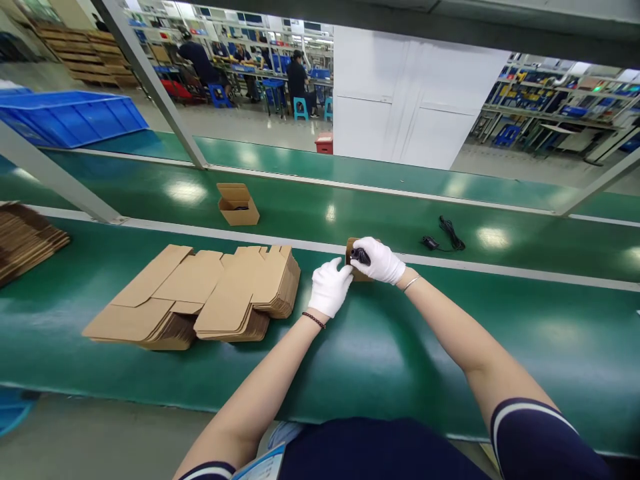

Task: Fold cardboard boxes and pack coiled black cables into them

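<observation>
Both my hands wear white gloves and meet over a small brown cardboard box [352, 251] on the green table [400, 347]. My right hand [381, 261] is closed on a small black item [360, 256] at the box's opening. My left hand [329, 287] touches the box's near side with curled fingers, steadying it. The hands hide most of the box. A fanned pile of flat cardboard box blanks [210, 293] lies to the left of my hands.
An open cardboard box [238, 204] stands on the green conveyor belt [350, 213] beyond. A black cable with an adapter [444, 237] lies on the belt to the right. More flat cardboard [25, 240] is stacked at far left. A blue bin [70, 117] sits behind; people work in the background.
</observation>
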`<state>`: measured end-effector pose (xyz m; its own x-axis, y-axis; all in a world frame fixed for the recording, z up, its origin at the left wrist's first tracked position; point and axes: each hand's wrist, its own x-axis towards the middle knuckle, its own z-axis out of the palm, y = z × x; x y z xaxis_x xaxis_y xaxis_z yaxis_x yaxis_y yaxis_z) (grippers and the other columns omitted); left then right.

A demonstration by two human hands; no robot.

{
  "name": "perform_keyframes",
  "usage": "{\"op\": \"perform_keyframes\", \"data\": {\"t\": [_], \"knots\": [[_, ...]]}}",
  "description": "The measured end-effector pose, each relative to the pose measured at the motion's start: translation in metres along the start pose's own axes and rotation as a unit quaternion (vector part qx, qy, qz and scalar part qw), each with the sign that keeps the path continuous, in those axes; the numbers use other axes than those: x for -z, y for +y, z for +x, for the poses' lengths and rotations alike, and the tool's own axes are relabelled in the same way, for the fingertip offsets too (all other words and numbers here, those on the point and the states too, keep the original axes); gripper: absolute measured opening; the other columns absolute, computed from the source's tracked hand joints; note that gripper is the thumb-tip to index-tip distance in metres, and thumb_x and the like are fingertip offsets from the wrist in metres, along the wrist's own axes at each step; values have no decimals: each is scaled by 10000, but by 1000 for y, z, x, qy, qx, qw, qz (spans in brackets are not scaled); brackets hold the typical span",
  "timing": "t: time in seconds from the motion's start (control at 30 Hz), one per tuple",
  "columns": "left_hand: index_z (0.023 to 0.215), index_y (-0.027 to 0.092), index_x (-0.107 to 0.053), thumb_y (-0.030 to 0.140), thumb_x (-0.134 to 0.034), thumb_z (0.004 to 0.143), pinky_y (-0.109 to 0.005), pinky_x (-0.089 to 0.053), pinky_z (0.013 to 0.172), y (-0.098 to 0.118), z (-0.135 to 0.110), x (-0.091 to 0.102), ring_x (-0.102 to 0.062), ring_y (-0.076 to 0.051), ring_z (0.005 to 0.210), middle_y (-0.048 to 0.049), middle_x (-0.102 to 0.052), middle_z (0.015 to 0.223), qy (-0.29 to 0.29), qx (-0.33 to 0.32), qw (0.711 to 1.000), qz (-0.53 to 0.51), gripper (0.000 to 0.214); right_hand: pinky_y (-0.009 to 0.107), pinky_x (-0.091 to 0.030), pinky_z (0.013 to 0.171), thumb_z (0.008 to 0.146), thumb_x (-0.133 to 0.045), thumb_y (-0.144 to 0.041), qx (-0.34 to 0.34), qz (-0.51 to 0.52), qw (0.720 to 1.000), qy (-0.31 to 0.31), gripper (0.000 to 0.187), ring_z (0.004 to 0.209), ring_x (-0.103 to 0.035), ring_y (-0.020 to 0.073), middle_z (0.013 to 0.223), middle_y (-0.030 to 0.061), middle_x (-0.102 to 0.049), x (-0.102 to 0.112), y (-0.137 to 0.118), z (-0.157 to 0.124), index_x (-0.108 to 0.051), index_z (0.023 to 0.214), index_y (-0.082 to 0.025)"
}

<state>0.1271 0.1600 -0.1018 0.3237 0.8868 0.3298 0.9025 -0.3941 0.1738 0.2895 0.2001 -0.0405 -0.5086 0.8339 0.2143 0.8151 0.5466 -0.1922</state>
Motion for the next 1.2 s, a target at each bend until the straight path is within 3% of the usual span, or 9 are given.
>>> {"op": "perform_keyframes", "data": {"t": [0.1, 0.23, 0.33, 0.47, 0.53, 0.7, 0.83, 1.1, 1.2], "knots": [[1086, 200, -648, 281, -374, 942, -388, -435, 740, 6, 3, -2, -594, -277, 937, -151, -628, 1137, -4, -6, 1000, -2, 320, 358, -483, 788, 920, -454, -374, -5, -101, 987, -122, 344, 988, -611, 279, 1131, 173, -593, 4, 2, 7, -510, 1163, -138], [1093, 196, -638, 224, -399, 925, -372, -425, 734, 11, 3, -4, -594, -262, 919, -131, -648, 1070, -6, -12, 1000, -8, 293, 362, -489, 721, 855, -533, -314, -1, -115, 972, -205, 307, 899, -649, 304, 1034, 177, -645, 10, 3, 17, -566, 1103, -136], [1091, 199, -638, 200, -403, 917, -392, -425, 766, 14, 2, -6, -592, -272, 957, -135, -643, 1110, -5, -19, 1000, -14, 292, 358, -489, 722, 827, -551, -264, 3, -123, 957, -263, 288, 920, -657, 309, 1019, 171, -670, 11, 3, 24, -597, 1085, -148], [1076, 183, -638, 210, -395, 921, -442, -400, 885, 13, 2, -8, -493, -318, 1181, -159, -529, 1321, 19, -25, 999, -21, 289, 354, -493, 703, 809, -558, -287, -8, -121, 935, -335, 275, 890, -674, 298, 965, 152, -698, 8, 4, 26, -641, 1041, -165], [1078, 170, -628, 196, -369, 928, -435, -395, 910, 10, 5, -7, -472, -302, 1203, -156, -530, 1310, 25, -63, 997, -27, 301, 355, -494, 698, 811, -538, -289, -16, -115, 927, -357, 301, 880, -679, 288, 974, 151, -700, 5, 5, 25, -638, 1066, -166], [980, 143, -656, 155, -349, 917, -415, -401, 909, -2, 24, 4, -522, -259, 1102, -139, -621, 1123, -15, -210, 977, -15, 314, 349, -485, 688, 804, -514, -345, -21, -94, 923, -372, 421, 892, -674, 277, 1075, 154, -676, 4, 14, 24, -579, 1178, -163], [857, 121, -686, 146, -398, 881, -406, -423, 771, -6, 39, 15, -572, -256, 926, -147, -660, 941, -50, -277, 959, -4, 291, 301, -460, 593, 764, -561, -437, -7, -81, 920, -383, 437, 760, -671, 235, 959, 84, -700, 17, 19, 22, -609, 1127, -199], [911, 140, -714, 123, -435, 823, -410, -426, 752, -7, 46, 24, -579, -272, 933, -139, -682, 862, -77, -306, 949, -5, 293, 319, -410, 668, 845, -534, -311, 16, -122, 943, -308, 280, 836, -649, 263, 951, 126, -708, 29, 13, 6, -707, 1010, -166], [985, 154, -701, 144, -455, 828, -387, -438, 774, -8, 45, 25, -595, -258, 917, -121, -685, 893, -73, -262, 962, -25, 292, 299, -390, 651, 865, -535, -321, 31, -107, 948, -297, 293, 835, -645, 238, 975, 83, -719, 24, 21, 8, -700, 1078, -208]]}}
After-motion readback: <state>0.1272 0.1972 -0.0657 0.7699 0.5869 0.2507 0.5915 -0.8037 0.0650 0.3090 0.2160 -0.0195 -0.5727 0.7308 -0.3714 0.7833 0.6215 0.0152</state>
